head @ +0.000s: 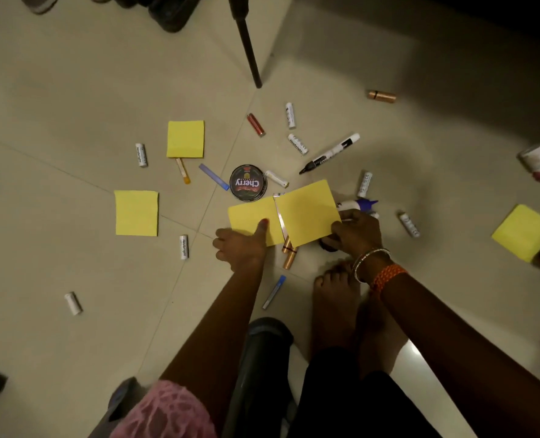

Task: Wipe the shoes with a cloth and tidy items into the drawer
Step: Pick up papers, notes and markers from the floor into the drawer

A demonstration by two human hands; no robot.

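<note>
Small items lie scattered on the tiled floor. My left hand (242,245) presses its thumb on a yellow sticky-note pad (253,221) lying flat. My right hand (355,230) grips the edge of a second yellow pad (308,211), tilted and overlapping the first. Behind them sits a round black Cherry polish tin (248,184). More yellow pads lie at the left (136,212), the far left (185,139) and the right edge (523,237). A black marker (330,153), several white batteries such as (184,247), and copper tubes (289,254) lie around. No cloth or drawer is in view.
A black tripod leg (248,49) stands on the floor behind the items. Dark shoes (167,11) are at the top edge. My bare foot (338,298) rests below my right hand. Tape rolls (539,161) sit at the right edge. A dark cylinder (262,343) lies by my knee.
</note>
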